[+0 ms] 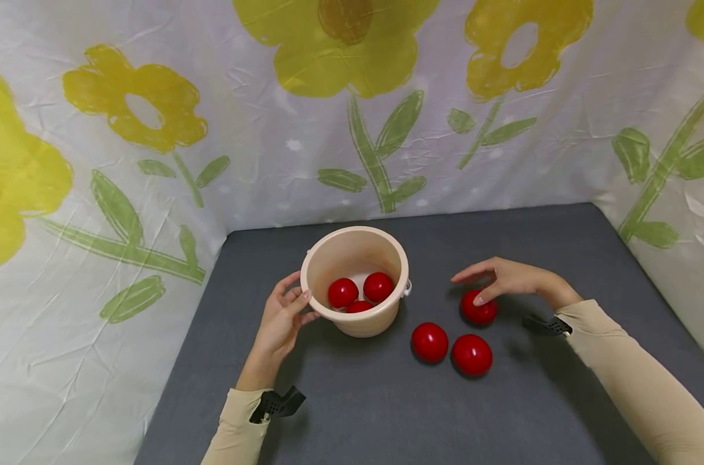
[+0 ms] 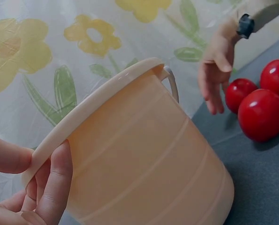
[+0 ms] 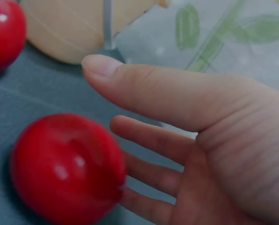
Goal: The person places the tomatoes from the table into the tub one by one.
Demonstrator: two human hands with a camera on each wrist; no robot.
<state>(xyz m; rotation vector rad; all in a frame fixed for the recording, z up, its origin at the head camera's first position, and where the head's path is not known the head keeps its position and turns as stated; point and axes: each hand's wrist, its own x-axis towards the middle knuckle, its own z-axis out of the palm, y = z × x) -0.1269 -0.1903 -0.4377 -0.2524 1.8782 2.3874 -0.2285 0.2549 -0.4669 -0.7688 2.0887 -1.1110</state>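
Observation:
My left hand [image 1: 281,321] pinches the left rim of a beige plastic bucket [image 1: 366,327], thumb on the inner side and fingers outside. The left wrist view shows the bucket [image 2: 144,154] tilted, its white handle [image 2: 172,84] hanging at the side. Inside lie three glossy red balls [image 1: 342,292], one partly hidden by the rim. My right hand [image 1: 517,278] hovers with fingers spread over another red ball [image 1: 478,313] on the table. In the right wrist view the thumb stands apart from that red ball [image 3: 66,171], and the other fingers reach behind its edge.
Two more red balls [image 1: 430,342] sit side by side in front of my right hand, right of the bucket. A dark grey cloth [image 1: 363,420] covers the table. Behind and beside it hangs a white curtain [image 1: 259,142] printed with yellow flowers.

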